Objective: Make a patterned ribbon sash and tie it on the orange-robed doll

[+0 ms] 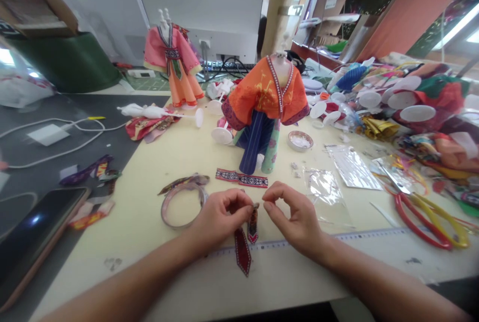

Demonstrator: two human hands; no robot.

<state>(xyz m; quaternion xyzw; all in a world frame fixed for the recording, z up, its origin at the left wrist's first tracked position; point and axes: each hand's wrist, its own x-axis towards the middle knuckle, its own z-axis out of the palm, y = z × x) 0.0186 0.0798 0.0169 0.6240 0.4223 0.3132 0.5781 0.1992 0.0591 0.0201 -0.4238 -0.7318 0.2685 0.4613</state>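
My left hand (226, 214) pinches the top of a small patterned strip (253, 227) with a pointed lower end. A longer dark red pointed strip (243, 254) with a dotted light border hangs below the same fingers; its top is hidden. Just to the right, my right hand (294, 214) has thumb and forefinger closed together, and anything between them is too fine to make out. Behind the hands lies a woven trim band (241, 178) in black, white and red. It lies before a small dress form wearing an orange robe (265, 87) over a blue striped skirt (251, 147).
A roll of tape (164, 212) lies left of my hands, and a phone (33, 232) farther left. A ruler (366, 234) runs behind my forearms. Scissors (422, 217) and plastic bags (325, 187) are at right. Another dressed form (174, 62) stands behind, near a monitor (202, 2).
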